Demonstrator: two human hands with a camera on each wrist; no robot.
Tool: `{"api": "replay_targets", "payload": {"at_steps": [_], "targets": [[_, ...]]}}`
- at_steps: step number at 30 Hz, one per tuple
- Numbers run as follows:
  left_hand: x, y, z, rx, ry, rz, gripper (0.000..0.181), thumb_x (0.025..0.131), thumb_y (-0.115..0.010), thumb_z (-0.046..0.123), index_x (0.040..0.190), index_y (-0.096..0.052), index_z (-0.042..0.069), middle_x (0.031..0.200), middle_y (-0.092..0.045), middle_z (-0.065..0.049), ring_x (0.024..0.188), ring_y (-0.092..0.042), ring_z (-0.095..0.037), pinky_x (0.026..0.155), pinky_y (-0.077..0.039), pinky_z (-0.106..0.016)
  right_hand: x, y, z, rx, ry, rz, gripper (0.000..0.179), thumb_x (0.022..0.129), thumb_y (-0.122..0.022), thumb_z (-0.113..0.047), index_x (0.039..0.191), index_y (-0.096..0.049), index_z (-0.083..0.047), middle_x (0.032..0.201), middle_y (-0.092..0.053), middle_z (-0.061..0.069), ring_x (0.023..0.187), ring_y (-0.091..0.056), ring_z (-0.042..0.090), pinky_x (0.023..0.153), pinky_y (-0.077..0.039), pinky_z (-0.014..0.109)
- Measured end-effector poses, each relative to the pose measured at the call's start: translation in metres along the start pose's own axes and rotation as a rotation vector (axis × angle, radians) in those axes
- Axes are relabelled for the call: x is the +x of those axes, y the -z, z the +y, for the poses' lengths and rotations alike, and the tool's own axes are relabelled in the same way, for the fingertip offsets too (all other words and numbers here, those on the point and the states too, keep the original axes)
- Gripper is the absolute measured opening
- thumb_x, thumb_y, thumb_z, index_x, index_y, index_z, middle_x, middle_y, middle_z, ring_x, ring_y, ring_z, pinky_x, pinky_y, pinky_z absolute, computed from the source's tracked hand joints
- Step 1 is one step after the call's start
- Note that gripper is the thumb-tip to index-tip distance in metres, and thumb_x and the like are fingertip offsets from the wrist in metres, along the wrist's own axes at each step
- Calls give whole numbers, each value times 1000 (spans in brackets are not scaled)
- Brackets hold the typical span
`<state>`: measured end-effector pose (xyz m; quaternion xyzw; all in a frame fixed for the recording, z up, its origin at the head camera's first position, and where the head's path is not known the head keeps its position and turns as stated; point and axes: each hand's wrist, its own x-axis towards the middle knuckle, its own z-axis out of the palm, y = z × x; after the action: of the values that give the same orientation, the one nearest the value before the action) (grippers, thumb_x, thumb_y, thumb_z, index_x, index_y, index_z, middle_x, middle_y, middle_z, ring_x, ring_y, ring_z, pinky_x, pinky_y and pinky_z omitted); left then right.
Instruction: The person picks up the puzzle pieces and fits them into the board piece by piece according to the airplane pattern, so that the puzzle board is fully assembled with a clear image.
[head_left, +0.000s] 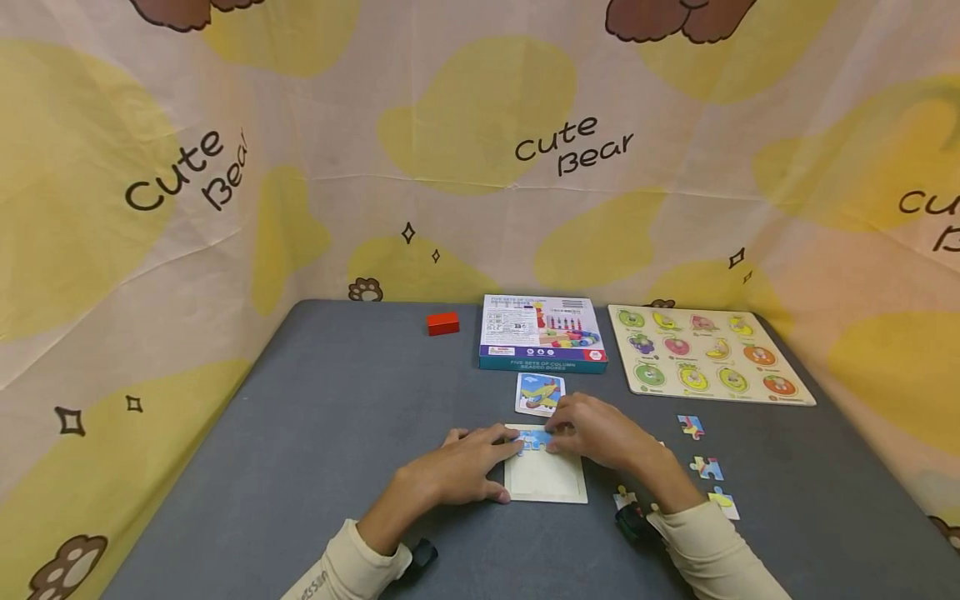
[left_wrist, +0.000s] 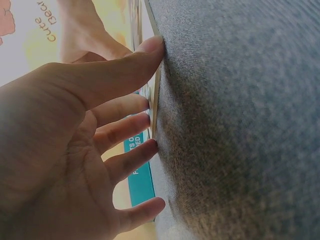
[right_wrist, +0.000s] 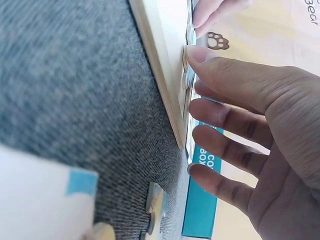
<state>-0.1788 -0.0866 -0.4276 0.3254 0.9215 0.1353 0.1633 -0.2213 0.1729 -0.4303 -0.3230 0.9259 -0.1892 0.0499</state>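
Observation:
A square wooden puzzle tray (head_left: 546, 483) lies in front of me, with blue jigsaw pieces (head_left: 531, 438) along its far side. My left hand (head_left: 459, 468) rests at the tray's left side. Its thumb touches near the front left corner, and a fingertip reaches the blue pieces; in the left wrist view its fingers are spread and fairly straight. At the far right corner, my right hand (head_left: 600, 429) pinches a puzzle piece (right_wrist: 189, 76) between thumb and forefinger, partly hidden by the fingers. A picture card with a yellow airplane (head_left: 538, 392) lies just beyond the tray.
Several loose puzzle pieces (head_left: 707, 468) lie right of the tray, some partly under my right forearm. Behind the card is a boxed bead set (head_left: 542, 333). A fruit board (head_left: 705, 354) lies at the back right, and a red block (head_left: 442, 323) at the back.

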Motion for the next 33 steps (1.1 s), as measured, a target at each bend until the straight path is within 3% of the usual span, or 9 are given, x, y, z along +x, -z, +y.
{"api": "replay_targets", "payload": {"at_steps": [4,16,27,33], "targets": [[0,1,1,-2,1,-1,73,97,-77,43,161,-49,21,165,-44,1,150,-45,-22,118,-30,-63,0,-1,0,2,10,1,22,95,-81,-26,114,-83,-15,114,-73,-1,109,-65,21,95,-54,50],[-1,1,1,-17,1,-3,73,97,-77,43,161,-49,21,166,-43,1,150,-44,-23,118,-31,-62,1,-5,-4,-14,13,23,17,92,-83,-18,109,-85,-13,106,-71,-2,99,-61,16,85,-53,41],[0,5,3,-1,2,0,74,95,-80,42,159,-51,21,163,-45,2,148,-46,-23,116,-35,-59,4,-5,-6,-20,-4,29,15,90,-85,-20,104,-87,-14,104,-71,-3,96,-61,14,81,-52,38],[4,5,10,32,-54,-6,72,95,-79,43,158,-53,20,164,-44,3,149,-43,-21,115,-36,-54,3,-6,-4,2,-7,43,15,89,-86,-21,103,-87,-16,101,-71,-5,95,-60,13,79,-51,35]]}}
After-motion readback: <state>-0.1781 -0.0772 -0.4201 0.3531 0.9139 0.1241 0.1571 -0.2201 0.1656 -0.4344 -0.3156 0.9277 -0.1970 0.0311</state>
